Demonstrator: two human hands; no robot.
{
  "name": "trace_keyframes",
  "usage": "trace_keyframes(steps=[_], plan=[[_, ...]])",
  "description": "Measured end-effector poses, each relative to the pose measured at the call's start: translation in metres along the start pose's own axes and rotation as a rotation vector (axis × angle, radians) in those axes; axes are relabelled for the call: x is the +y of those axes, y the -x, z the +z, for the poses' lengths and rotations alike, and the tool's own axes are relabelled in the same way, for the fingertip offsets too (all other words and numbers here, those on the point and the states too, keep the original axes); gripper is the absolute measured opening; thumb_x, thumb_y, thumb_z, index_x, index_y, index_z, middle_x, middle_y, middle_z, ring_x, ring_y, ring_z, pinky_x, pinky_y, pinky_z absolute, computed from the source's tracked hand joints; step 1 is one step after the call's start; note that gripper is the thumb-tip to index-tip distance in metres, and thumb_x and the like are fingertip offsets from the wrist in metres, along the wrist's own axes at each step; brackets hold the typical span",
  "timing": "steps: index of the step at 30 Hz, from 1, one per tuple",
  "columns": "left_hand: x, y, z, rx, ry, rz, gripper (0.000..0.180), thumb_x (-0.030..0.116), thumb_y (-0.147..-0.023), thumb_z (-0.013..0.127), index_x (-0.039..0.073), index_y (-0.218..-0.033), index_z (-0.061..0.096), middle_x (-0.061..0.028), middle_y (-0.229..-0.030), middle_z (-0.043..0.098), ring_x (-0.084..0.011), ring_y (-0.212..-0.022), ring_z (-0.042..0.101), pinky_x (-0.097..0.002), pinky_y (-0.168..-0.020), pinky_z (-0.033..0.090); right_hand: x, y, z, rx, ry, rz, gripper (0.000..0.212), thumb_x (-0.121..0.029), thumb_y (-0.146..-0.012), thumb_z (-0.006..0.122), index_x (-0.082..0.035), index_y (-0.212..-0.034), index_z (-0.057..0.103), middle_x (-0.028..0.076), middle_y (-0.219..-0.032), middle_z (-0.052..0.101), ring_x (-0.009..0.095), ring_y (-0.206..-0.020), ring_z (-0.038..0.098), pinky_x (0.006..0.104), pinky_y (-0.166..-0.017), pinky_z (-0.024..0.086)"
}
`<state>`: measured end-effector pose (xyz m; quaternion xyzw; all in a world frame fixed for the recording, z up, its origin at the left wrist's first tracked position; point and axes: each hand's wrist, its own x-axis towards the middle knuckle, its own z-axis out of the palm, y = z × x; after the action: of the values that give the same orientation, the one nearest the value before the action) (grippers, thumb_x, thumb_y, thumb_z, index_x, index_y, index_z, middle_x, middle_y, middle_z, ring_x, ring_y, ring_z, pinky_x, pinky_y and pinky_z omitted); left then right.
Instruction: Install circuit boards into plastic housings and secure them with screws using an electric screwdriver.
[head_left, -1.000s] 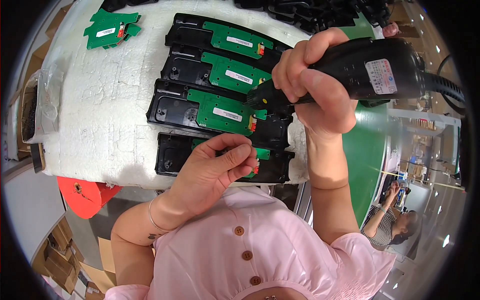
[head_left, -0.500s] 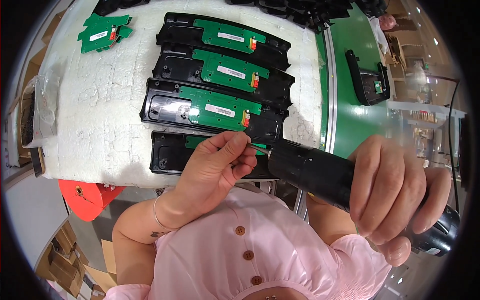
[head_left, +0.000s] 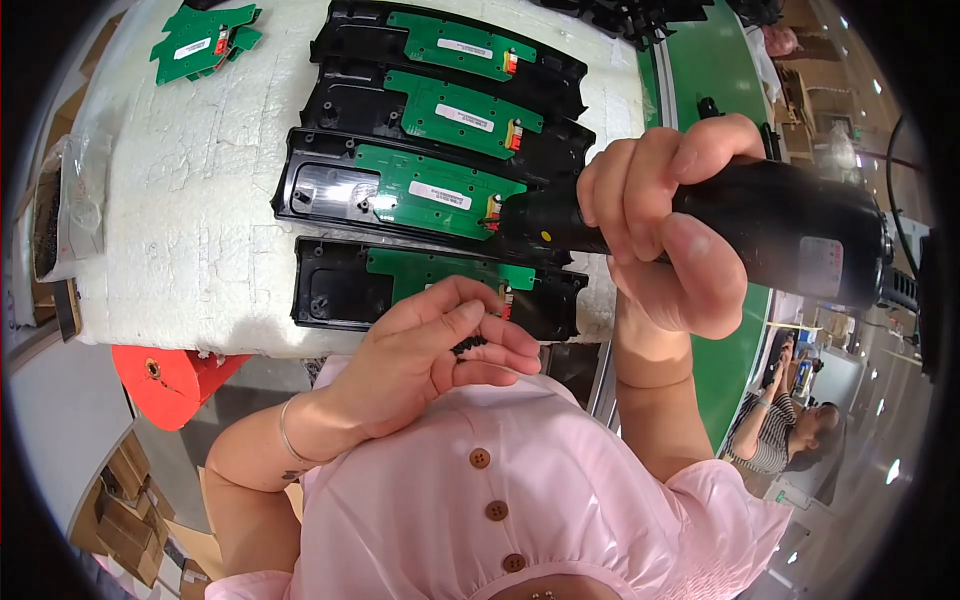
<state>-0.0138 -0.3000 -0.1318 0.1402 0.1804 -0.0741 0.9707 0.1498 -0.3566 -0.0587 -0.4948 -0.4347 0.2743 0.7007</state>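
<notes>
Small black screws [head_left: 468, 345] lie in the curled fingers of my left hand [head_left: 415, 350], in front of the nearest black plastic housing [head_left: 340, 285]. My right hand [head_left: 665, 215] is wrapped round a black electric screwdriver [head_left: 790, 220]. The tool points left, and its tip meets the third housing from the back [head_left: 322, 188], close to the red and yellow connector on the green circuit board [head_left: 395, 190]. Whether a screw sits at the tip is too small to tell. Part of the nearest green circuit board [head_left: 425, 265] is hidden behind my left hand.
Two more housings [head_left: 345, 100] with green boards lie behind in the row. Loose green boards [head_left: 195, 45] are stacked at the far left of the white foam surface [head_left: 200, 200]. Black parts [head_left: 640, 15] sit at the back. To the right is another person [head_left: 770, 430] in a striped top.
My right hand has swung the screwdriver up and left, from my left fingertips to the third housing. My left hand has left the tip and rolled partly open, showing the screws.
</notes>
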Motion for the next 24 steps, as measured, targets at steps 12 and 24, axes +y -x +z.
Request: trace_keyframes(steps=[12,24], plan=[[0.003,0.003,0.005,0.192,-0.063,0.121,0.012,0.009,-0.087,0.054,0.001,-0.096,0.055,-0.0097,-0.084,0.060,-0.0156,-0.074,0.061,-0.0227,-0.065,0.051,0.001,-0.003,0.003,-0.126,0.040,0.063,0.023,-0.008,-0.065,0.053,-0.007,-0.084,0.039,0.002,-0.056,0.041,0.011,-0.046,0.037,0.0268,-0.048,0.034],[0.000,-0.006,-0.002,0.063,0.251,0.211,0.016,0.013,-0.085,0.057,0.003,-0.097,0.058,-0.0071,-0.087,0.062,-0.0129,-0.077,0.060,-0.0222,-0.068,0.049,-0.057,0.001,-0.011,-0.378,-0.322,-0.319,0.027,-0.005,-0.063,0.068,-0.009,-0.081,0.048,-0.002,-0.055,0.058,0.005,-0.049,0.057,0.0164,-0.048,0.050]])
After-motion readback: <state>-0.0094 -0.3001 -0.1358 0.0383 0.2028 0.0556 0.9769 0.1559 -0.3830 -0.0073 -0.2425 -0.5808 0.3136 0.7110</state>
